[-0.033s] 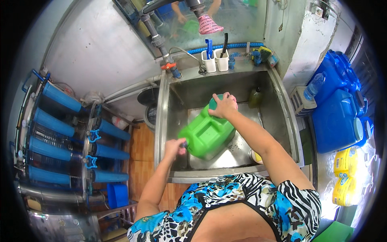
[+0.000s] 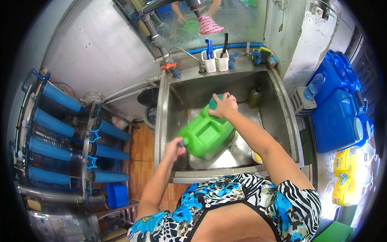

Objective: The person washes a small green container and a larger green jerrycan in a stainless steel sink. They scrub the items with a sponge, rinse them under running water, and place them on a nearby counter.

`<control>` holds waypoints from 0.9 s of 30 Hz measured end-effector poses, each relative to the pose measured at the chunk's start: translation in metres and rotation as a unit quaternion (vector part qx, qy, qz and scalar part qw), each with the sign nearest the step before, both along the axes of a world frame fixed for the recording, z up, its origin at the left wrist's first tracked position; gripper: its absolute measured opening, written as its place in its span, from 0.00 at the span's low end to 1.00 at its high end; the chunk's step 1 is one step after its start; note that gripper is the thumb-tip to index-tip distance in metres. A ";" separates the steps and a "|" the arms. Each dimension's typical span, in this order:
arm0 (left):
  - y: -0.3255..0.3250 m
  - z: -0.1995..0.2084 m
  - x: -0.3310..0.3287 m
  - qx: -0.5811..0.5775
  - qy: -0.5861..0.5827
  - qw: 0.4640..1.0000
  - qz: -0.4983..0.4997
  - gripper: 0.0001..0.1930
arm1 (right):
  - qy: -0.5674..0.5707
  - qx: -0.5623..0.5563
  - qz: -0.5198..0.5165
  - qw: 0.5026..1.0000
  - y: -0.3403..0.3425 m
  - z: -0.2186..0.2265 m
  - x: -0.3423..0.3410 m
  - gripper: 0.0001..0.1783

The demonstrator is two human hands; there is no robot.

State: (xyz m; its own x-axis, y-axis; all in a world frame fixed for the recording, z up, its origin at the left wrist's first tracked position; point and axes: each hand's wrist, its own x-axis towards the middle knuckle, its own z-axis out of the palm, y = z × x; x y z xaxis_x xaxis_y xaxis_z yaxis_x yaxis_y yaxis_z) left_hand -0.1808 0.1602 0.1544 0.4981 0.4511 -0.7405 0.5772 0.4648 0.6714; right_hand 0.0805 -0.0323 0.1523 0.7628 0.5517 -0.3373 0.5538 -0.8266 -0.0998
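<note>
A bright green plastic jug (image 2: pixel 197 143) lies tilted on its side in the stainless steel sink (image 2: pixel 183 86), its moulded handle facing up. My right hand (image 2: pixel 224 107) is closed over the wide dark green cap (image 2: pixel 212 104) at its far end. At the near left corner, my left hand (image 2: pixel 173 150) pinches a small purplish-blue cap (image 2: pixel 182 143) at the spout. Whether that cap is still attached cannot be made out. The jug's underside is hidden.
Two white holders (image 2: pixel 215 62) with brushes stand on the sink's back ledge. A tap pipe with a red valve handle (image 2: pixel 168 66) rises at the back left. An olive bottle (image 2: pixel 255 98) stands in the sink's far right corner. Blue jugs (image 2: pixel 332 121) are stacked at right.
My left hand has shifted slightly left and up, showing more of the small cap. My right hand and the jug have hardly moved.
</note>
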 end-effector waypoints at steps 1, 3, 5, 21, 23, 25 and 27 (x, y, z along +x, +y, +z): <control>0.002 -0.001 -0.001 -0.037 -0.059 0.992 0.106 0.13 | 0.007 0.003 -0.004 1.000 0.000 0.001 -0.001 0.54; 0.004 0.000 -0.002 -0.109 -0.129 0.935 0.311 0.15 | -0.004 0.018 -0.025 1.000 0.001 0.003 -0.002 0.54; 0.001 0.005 0.000 0.015 -0.194 0.954 0.230 0.12 | 0.011 0.034 -0.027 0.999 0.003 0.008 0.001 0.53; -0.092 -0.005 0.114 0.611 0.056 0.755 -0.229 0.14 | 0.222 0.004 0.258 0.940 0.042 0.001 0.031 0.42; -0.092 -0.005 0.112 0.618 0.052 0.753 -0.221 0.14 | 0.241 0.041 0.179 0.953 0.042 0.003 0.027 0.45; -0.094 -0.005 0.112 0.617 0.055 0.753 -0.224 0.14 | 0.046 0.022 -0.037 0.998 0.039 0.007 0.019 0.48; -0.096 -0.006 0.112 0.628 0.060 0.747 -0.210 0.14 | 0.101 -0.015 -0.071 0.992 0.034 0.016 0.013 0.51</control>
